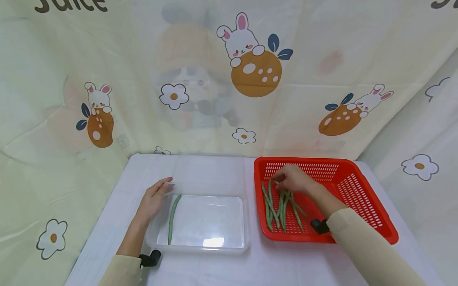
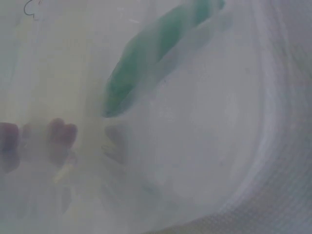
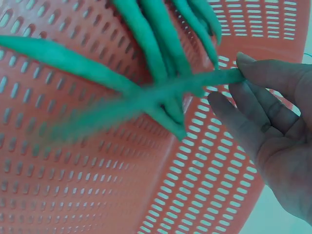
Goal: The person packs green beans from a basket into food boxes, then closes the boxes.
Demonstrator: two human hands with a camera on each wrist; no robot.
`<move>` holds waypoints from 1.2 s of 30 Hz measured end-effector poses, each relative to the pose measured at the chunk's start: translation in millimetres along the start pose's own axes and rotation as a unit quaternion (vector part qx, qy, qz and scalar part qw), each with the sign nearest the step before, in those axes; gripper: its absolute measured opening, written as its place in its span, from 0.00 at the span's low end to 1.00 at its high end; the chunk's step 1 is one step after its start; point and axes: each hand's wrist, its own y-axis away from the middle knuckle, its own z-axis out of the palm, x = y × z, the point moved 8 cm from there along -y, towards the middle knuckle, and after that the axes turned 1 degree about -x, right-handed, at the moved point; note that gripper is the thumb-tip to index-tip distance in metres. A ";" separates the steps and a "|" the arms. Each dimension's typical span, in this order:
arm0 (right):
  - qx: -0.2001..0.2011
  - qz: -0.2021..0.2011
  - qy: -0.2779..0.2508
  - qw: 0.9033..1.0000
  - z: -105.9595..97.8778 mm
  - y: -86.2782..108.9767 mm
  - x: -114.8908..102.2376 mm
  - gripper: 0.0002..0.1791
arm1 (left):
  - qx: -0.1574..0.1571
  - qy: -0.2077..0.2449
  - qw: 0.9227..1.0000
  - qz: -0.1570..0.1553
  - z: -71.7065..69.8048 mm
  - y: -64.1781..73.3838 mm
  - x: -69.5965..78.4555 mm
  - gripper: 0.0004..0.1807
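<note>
My right hand (image 1: 291,178) is over the left part of a red perforated plastic basket (image 1: 372,214). Between thumb and fingertips it pinches one end of a long green bean (image 3: 195,84); in the right wrist view the bean's far end is blurred. More green beans (image 1: 282,210) lie loosely heaped below it. At the left side of a clear plastic box (image 1: 200,249), my left hand (image 1: 152,200) rests by the wall with fingers extended. Its fingertips (image 2: 62,134) show hazily through the plastic. Inside the box, a single green bean (image 1: 172,218) lies along the left side.
The box and basket stand side by side on a white-covered table (image 1: 286,266), with a narrow gap between them. A clear lid (image 1: 211,169) lies behind the box. A printed curtain (image 1: 200,139) hangs close behind the table's far edge.
</note>
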 end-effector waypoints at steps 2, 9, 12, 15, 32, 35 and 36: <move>0.006 -0.006 -0.001 1.000 -2.4 0.2 -3.2 0.19 | 0.000 0.001 1.000 -0.003 -0.4 0.2 -0.7 0.25; 0.040 -0.030 -0.028 0.998 -20.9 6.0 -26.7 0.19 | -0.004 0.005 1.000 -0.011 -0.8 0.2 -2.2 0.25; 0.050 -0.034 -0.046 0.997 -28.3 7.6 -36.4 0.20 | -0.003 0.006 1.000 -0.010 -0.4 0.1 -1.9 0.25; 0.063 -0.057 -0.044 0.995 -34.1 9.3 -47.4 0.20 | -0.004 0.007 1.000 -0.009 0.4 0.4 -1.3 0.25; 0.079 -0.118 -0.056 0.988 -33.6 17.3 -125.8 0.20 | -0.004 -0.004 1.000 -0.003 -0.6 -0.3 0.2 0.25; 0.079 -0.135 -0.065 0.986 -31.1 19.4 -139.7 0.20 | -0.003 -0.004 1.000 -0.002 -0.6 -0.3 0.1 0.25; 0.081 -0.141 -0.068 0.984 -30.3 19.6 -143.5 0.20 | -0.004 -0.005 1.000 -0.002 -0.5 -0.2 0.2 0.26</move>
